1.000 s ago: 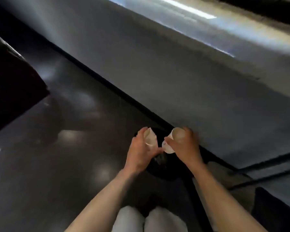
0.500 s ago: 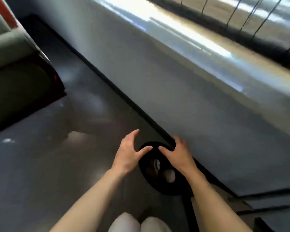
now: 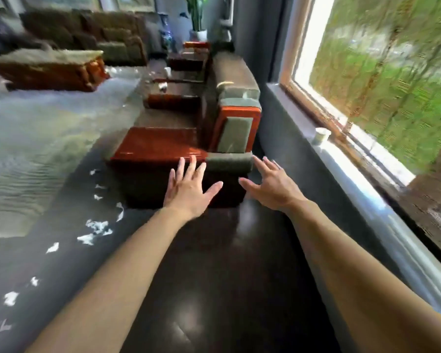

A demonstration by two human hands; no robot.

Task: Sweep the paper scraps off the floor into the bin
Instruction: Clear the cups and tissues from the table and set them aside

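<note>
The paper scraps [image 3: 96, 226] lie in a loose trail on the dark floor [image 3: 214, 276] at the left, running from near you toward the wooden armchair [image 3: 161, 146]. Your 2 hands, the left hand [image 3: 189, 191] and the right hand [image 3: 274, 188], are spread and hold nothing. Neither bin nor broom is in view. Find both, then work the far scraps toward you into 1 pile.
</note>
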